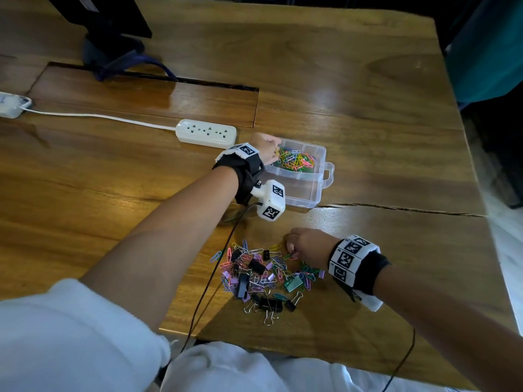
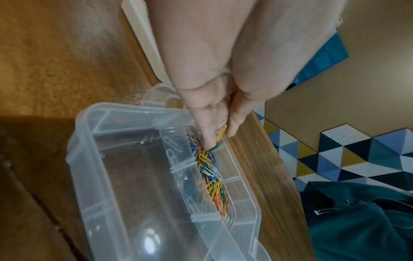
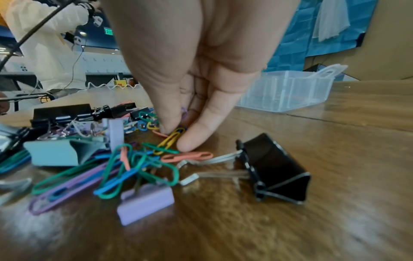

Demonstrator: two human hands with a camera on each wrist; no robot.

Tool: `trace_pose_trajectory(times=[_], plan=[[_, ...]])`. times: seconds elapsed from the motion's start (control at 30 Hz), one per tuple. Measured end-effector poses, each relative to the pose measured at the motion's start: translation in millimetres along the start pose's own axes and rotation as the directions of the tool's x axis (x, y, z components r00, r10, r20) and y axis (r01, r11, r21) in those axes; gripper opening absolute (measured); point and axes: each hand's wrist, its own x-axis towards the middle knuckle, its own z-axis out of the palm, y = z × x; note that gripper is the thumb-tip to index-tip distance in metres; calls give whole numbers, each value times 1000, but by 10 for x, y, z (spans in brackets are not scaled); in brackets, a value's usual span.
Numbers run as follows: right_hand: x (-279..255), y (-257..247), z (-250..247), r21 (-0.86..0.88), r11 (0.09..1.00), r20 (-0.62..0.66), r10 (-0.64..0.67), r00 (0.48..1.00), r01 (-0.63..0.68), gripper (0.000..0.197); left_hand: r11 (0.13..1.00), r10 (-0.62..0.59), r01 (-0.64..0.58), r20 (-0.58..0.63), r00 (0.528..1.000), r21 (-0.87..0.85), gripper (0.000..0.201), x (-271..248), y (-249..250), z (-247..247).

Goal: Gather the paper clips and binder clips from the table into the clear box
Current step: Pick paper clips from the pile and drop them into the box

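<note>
- The clear box (image 1: 300, 190) stands open on the desk (image 1: 368, 108), beyond the loose pile (image 1: 263, 275). Its far compartment holds a heap of coloured paper clips (image 1: 295, 161); the near compartment looks bare.
- The left hand (image 1: 264, 148) hangs over that far compartment, its grip narrow: fingertips (image 2: 208, 141) pinch a yellow clip (image 2: 221, 132) and a green one just above the heap.
- The right hand (image 1: 307, 246) is at the far edge of the pile. Its grip is also narrow, thumb and finger closing on a yellow paper clip (image 3: 171, 139) that lies flat on the wood.
- Paper clips are light, thin and slick with coating. Lying flat, they likely need a fingertip slid under or a drag to tilt them up, and tangled ones may come away in chains.
- The binder clips, such as the black one (image 3: 274, 169) near the thumb, are heavier and stiff. The folded body gives the surest hold; the wire handles swing and could slip.
- The box walls look thin and light, so a hard push against the rim could shift it.
</note>
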Motion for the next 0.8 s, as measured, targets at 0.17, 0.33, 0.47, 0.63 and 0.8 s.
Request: trace_pose_trajectory(times=[0.17,0.33,0.47,0.63,0.8], plan=[[9,-5,-13,-8,1000,4,6,1000,-6,14,996,33,-34,13,999,77,38,-19,-61,-44],[-8,-18,36,-69,998,0,0,1000,0,18,863,293,-318,126,948,392,26,-317,-68,-74],[-8,4,87,-58,998,-8,10,1000,-11,21,680,178,-400,390,903,614,14,-655,-275,-66],[10,25,40,68,995,-34,70,997,-68,15,467,-110,-429,532,839,773,19,-983,-617,-65],[-1,84,-83,110,990,-80,102,992,-93,17,426,-128,-453,548,827,783,28,-1095,-773,-195]])
